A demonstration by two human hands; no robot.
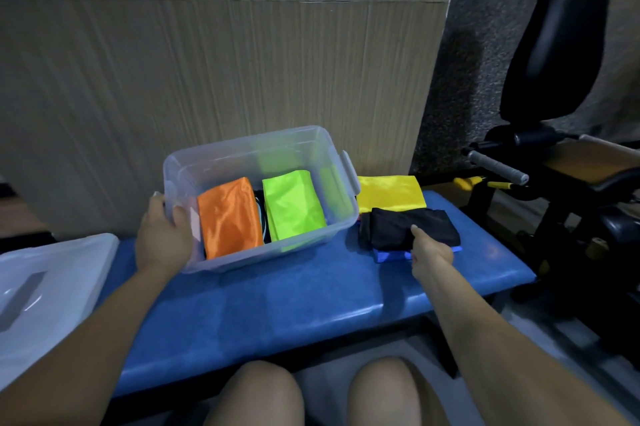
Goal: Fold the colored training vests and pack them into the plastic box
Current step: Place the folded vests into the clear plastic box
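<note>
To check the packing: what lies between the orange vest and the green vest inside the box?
In the head view, a dark folded item sits in the narrow gap between the orange vest and the green vest.

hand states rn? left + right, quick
Left hand: grips the left rim of the plastic box.
Right hand: pinches the folded black vest on the bench.

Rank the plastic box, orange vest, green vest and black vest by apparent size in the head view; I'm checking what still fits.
1. plastic box
2. orange vest and green vest, which look alike
3. black vest, partly hidden by the right hand, so unsure
</note>
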